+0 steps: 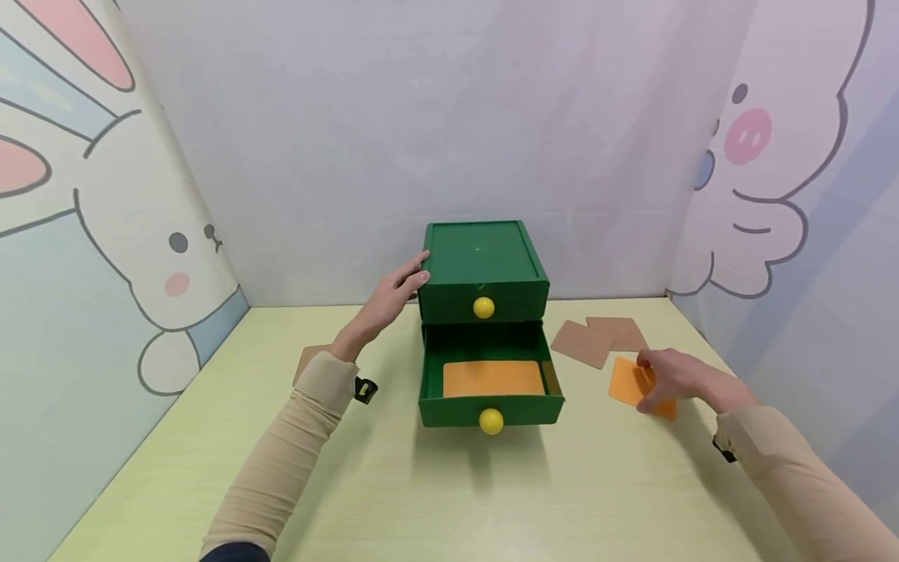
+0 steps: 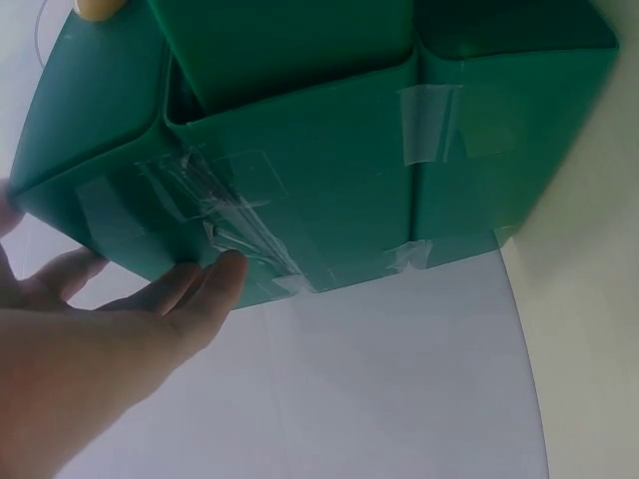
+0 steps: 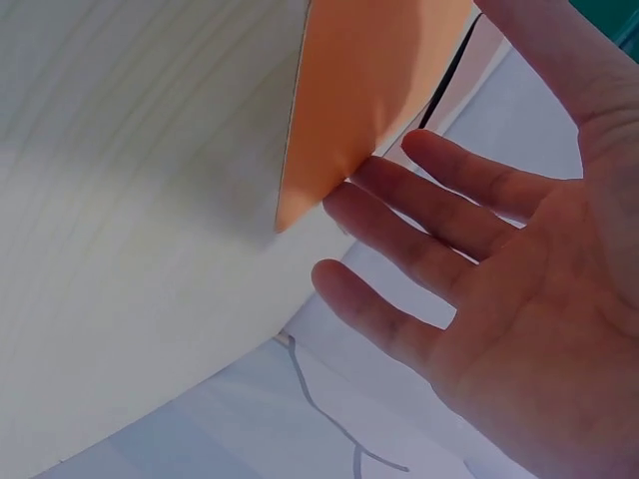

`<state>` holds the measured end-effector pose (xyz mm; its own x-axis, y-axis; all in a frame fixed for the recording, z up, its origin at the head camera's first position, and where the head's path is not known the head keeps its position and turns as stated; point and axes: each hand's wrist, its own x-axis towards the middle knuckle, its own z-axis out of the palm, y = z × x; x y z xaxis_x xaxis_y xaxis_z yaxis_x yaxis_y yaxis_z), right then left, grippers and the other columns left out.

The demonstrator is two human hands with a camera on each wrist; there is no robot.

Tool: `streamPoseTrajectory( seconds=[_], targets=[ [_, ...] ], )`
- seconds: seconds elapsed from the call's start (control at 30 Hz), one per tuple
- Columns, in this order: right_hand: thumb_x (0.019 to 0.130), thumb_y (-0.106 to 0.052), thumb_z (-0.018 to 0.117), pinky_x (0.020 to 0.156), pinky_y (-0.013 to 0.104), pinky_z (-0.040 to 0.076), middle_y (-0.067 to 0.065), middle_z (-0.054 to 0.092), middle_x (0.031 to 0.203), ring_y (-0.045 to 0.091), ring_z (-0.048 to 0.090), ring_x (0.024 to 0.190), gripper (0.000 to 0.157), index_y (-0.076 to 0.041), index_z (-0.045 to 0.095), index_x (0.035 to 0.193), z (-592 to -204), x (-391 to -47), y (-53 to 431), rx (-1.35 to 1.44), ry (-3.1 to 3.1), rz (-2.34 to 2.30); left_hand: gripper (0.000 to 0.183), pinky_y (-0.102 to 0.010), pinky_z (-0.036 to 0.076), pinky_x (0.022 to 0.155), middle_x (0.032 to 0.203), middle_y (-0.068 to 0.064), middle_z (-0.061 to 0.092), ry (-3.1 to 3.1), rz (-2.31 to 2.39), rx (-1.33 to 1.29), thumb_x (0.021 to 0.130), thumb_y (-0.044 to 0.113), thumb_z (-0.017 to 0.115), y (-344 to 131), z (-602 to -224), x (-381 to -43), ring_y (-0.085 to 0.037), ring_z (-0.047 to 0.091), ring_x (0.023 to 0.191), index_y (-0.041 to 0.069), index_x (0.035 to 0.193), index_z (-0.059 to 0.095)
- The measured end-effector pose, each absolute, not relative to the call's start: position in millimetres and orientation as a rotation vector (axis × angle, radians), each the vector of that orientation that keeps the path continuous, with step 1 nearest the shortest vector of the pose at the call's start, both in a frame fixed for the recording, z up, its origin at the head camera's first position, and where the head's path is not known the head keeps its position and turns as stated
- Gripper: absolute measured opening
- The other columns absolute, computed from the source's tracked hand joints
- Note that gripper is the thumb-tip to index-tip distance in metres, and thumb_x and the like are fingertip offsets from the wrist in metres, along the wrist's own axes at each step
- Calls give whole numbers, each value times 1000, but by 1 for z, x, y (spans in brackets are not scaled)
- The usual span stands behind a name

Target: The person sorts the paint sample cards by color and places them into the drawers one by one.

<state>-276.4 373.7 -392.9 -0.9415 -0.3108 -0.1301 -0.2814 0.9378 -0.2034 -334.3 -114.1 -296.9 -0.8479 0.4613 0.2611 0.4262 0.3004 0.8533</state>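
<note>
A green drawer cabinet [image 1: 485, 254] with yellow round knobs stands in the middle. Its upper drawer [image 1: 449, 303] is pushed in, while the lower drawer [image 1: 449, 412] is pulled out with an orange card [image 1: 492, 378] lying inside. My left hand [image 1: 389, 300] rests against the cabinet's left side near the top, fingers extended; in the left wrist view the fingertips [image 2: 228, 269] lie by its taped wall. Off to the right, my right hand [image 1: 670, 378] spans another orange card [image 1: 623, 381], thumb and fingers at opposite edges. The right wrist view shows fingertips [image 3: 344, 200] at that card's edge.
Two brown cards [image 1: 583, 343] overlap on the table [image 1: 485, 507] right of the cabinet. Another brown card [image 1: 309, 361] lies partly behind my left forearm. Cartoon-printed side walls and a pale back wall [image 1: 435, 117] enclose the table.
</note>
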Motion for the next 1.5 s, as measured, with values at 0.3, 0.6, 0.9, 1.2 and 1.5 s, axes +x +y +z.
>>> streamPoseTrajectory(
  seconds=[0.3, 0.6, 0.9, 1.2, 1.5],
  targets=[
    [65, -38, 85, 78, 42, 47, 11, 63, 99, 25, 55, 86, 67, 2, 60, 111, -388, -275, 368, -519, 2949, -251, 54, -49, 31, 116, 163, -8, 16, 2515, 1600, 842, 106, 25, 36, -110, -276, -311, -31, 27, 147, 14, 156, 18],
    [65, -34, 85, 75, 40, 46, 7, 60, 96, 25, 52, 87, 65, 2, 59, 113, -391, -274, 360, -503, 2904, -258, 53, -51, 34, 114, 162, -3, 20, 2522, 1628, 857, 105, 33, 38, -115, -299, -335, -27, 30, 145, 26, 155, 21],
    [65, -33, 85, 73, 39, 47, 11, 61, 102, 24, 52, 85, 69, 3, 57, 117, -388, -272, 360, -526, 2887, -255, 55, -50, 36, 112, 161, -3, 22, 2529, 1636, 861, 104, 38, 39, -113, -299, -334, -26, 32, 144, 25, 155, 23],
    [65, -31, 84, 67, 34, 43, 4, 58, 86, 19, 50, 76, 61, 2, 60, 110, -386, -272, 356, -541, 2914, -212, 55, -50, 37, 112, 161, -3, 22, 2526, 1629, 870, 104, 38, 39, -113, -299, -334, -26, 31, 145, 26, 155, 22],
    [68, -37, 82, 62, 30, 44, 3, 56, 79, 16, 49, 68, 51, -1, 60, 96, -387, -276, 353, -486, 2922, -207, 54, -51, 35, 113, 162, -2, 20, 2512, 1629, 852, 105, 36, 38, -114, -299, -335, -25, 28, 146, 28, 155, 21]
  ],
)
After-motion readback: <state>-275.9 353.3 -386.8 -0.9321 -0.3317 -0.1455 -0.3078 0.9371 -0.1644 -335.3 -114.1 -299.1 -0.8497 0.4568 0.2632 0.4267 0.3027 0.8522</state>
